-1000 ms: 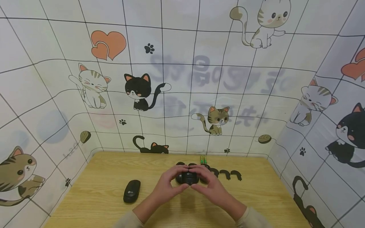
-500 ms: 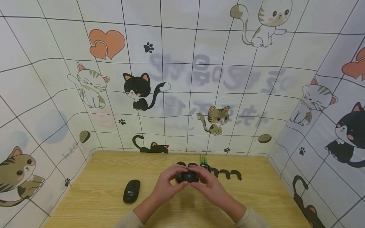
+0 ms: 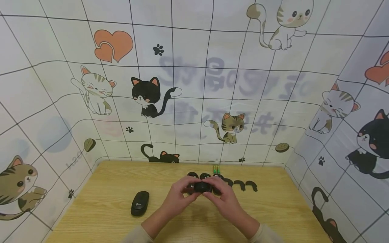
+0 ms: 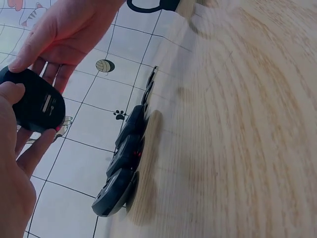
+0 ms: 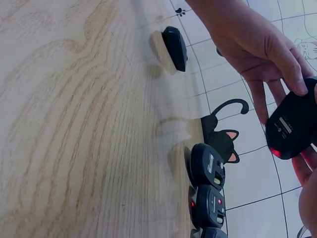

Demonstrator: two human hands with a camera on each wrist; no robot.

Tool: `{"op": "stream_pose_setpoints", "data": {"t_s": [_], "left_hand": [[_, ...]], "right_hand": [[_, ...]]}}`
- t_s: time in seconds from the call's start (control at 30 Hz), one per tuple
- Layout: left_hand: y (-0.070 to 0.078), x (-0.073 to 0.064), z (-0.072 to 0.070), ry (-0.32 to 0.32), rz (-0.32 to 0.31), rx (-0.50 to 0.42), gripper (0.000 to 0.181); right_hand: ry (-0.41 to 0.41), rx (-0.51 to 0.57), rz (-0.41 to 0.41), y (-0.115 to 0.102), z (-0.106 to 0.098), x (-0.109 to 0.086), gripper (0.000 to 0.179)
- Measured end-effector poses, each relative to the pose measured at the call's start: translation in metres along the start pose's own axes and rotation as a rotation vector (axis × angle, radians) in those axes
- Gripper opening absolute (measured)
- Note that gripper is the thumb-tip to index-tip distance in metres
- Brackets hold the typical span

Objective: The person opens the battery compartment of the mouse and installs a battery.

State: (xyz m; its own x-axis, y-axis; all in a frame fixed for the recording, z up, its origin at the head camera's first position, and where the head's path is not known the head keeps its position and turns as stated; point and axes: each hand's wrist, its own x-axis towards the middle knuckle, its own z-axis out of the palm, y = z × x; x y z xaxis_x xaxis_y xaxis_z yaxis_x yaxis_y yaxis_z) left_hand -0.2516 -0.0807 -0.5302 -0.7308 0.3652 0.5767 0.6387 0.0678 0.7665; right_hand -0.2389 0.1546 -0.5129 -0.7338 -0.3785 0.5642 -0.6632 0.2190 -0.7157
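Note:
Both hands hold a black computer mouse (image 3: pixel 202 187) between them above the table. My left hand (image 3: pixel 178 195) grips its left side and my right hand (image 3: pixel 225 197) its right side, thumbs on the near side and fingers beyond. In the left wrist view the underside of the held mouse (image 4: pixel 39 104) shows a pale label. A red light glows at its edge in the right wrist view. Past the hands, several black mice lie in a row, partly hidden; in the right wrist view one overturned mouse (image 5: pixel 208 166) shows an uncovered battery slot.
Another black mouse (image 3: pixel 140 203) rests alone on the left of the wooden table (image 3: pixel 103 189). Two green batteries (image 3: pixel 216 169) lie at the back. Curved black cover pieces (image 3: pixel 239 185) lie right of the row. A cat-print sheet (image 3: pixel 194 84) encloses the back and sides.
The held mouse has tipped between the fingers, and its end now faces the head camera as a smaller, rounder shape. Both hands stay in nearly the same place.

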Motion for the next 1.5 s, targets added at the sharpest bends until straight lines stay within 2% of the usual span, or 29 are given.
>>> {"op": "stream_pose_setpoints", "data": {"t_s": [0.13, 0.33, 0.63, 0.87, 1.13, 1.4, 1.5], "left_hand": [[0.001, -0.002, 0.0, -0.006, -0.022, 0.057, 0.038], [-0.002, -0.003, 0.0, -0.022, -0.032, 0.074, 0.036], [0.001, -0.003, 0.001, -0.04, -0.183, 0.014, 0.033], [0.002, -0.003, 0.001, -0.068, -0.3, -0.103, 0.031], [0.004, -0.002, 0.0, -0.105, -0.366, -0.188, 0.034], [0.005, -0.002, -0.001, -0.14, -0.426, -0.218, 0.038], [0.008, -0.002, -0.002, -0.16, -0.446, -0.227, 0.042]], "right_hand": [[0.012, 0.025, 0.002, -0.002, 0.001, 0.001, 0.041], [-0.007, 0.014, 0.024, -0.001, 0.001, 0.0, 0.044], [-0.082, 0.092, 0.07, -0.001, 0.001, 0.0, 0.05], [-0.144, 0.157, 0.141, 0.0, -0.001, 0.0, 0.048], [-0.181, 0.184, 0.244, -0.002, -0.003, 0.002, 0.05], [-0.219, 0.234, 0.329, -0.005, -0.007, 0.005, 0.046], [-0.228, 0.252, 0.336, -0.006, -0.007, 0.005, 0.043]]}}
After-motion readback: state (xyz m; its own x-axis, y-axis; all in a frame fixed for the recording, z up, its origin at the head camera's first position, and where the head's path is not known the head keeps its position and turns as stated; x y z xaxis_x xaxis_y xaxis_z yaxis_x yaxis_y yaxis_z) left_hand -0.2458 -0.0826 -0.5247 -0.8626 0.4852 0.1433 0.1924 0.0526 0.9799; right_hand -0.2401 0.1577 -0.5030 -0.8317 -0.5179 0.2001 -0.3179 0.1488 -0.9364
